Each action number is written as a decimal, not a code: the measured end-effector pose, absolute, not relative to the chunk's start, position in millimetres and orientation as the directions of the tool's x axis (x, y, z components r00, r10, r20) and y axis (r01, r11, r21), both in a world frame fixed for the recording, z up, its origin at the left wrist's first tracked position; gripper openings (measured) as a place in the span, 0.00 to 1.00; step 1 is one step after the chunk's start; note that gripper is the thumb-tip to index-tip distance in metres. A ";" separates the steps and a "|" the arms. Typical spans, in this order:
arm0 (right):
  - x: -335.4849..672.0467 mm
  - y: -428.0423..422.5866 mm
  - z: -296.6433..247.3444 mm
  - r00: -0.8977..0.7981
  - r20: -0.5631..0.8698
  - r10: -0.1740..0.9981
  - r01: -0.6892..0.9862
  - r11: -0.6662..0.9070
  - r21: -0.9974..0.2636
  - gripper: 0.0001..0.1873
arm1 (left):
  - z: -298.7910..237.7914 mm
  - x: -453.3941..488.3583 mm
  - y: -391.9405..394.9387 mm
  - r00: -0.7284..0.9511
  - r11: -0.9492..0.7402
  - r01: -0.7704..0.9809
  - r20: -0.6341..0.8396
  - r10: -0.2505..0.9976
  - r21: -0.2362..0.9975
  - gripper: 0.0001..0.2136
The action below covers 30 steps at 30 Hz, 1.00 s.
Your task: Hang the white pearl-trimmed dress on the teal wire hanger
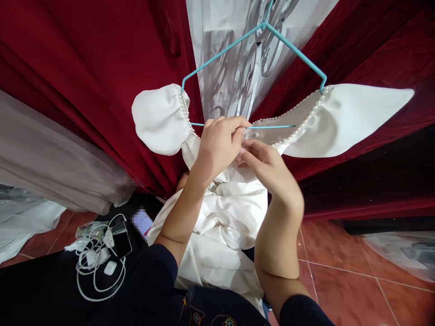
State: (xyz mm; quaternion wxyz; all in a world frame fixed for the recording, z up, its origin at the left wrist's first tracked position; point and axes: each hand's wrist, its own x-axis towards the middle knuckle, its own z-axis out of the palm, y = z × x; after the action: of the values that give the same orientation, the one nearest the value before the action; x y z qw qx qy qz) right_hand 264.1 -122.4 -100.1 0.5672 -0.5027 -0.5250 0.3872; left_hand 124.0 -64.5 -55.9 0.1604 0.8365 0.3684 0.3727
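A white dress [234, 203] with puffed sleeves hangs on a light blue hanger [292, 47]. Rows of pearl beads [311, 118] edge its neckline, and its skirt gathers down over my lap. At the middle of the neckline, my left hand [220, 140] pinches the edge of the dress beside the hanger's lower bar. Just to the right and slightly lower, my right hand [267, 163] has thumb and fingertips drawn together close to the same spot. Anything between those right fingertips is too small or hidden to make out.
Red curtains [102, 68] and a white scrolled metal frame [253, 68] stand behind. At left, a black surface [44, 290] carries tangled white cables [86, 267], a dark phone [121, 244], a lit phone [142, 222] and a small white case [109, 268]. Red floor tiles [333, 253] show at right.
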 end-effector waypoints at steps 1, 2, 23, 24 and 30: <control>259.7 -112.6 -108.2 0.225 0.237 0.945 0.003 0.243 -0.970 0.23 | -56.7 123.6 -64.6 0.459 -0.686 0.489 0.510 0.727 0.539 0.12; 254.7 -103.7 -114.2 0.318 0.277 0.907 -0.083 0.318 -0.945 0.25 | -57.7 123.3 -64.7 0.468 -0.697 0.483 0.516 0.717 0.530 0.12; 236.7 -87.6 -116.8 0.489 0.382 0.784 -0.441 0.600 -0.667 0.18 | -63.9 46.6 -11.4 -0.039 -0.555 0.699 0.799 0.600 0.452 0.13; 238.6 -86.5 -116.2 0.496 0.388 0.777 -0.431 0.608 -0.666 0.18 | -62.5 41.0 -2.0 -0.058 -0.583 0.655 0.801 0.595 0.481 0.13; 243.7 -79.6 -115.9 0.507 0.377 0.775 -0.392 0.597 -0.700 0.21 | -62.3 -11.9 26.8 -0.255 -0.643 0.534 0.830 0.496 0.549 0.12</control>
State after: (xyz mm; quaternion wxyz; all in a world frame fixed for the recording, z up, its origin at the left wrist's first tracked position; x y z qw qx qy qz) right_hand 243.7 -79.6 -115.9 0.8232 -0.2753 -0.3477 0.3545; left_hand -11.9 26.8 -62.3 -0.0143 0.6100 0.4223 0.6704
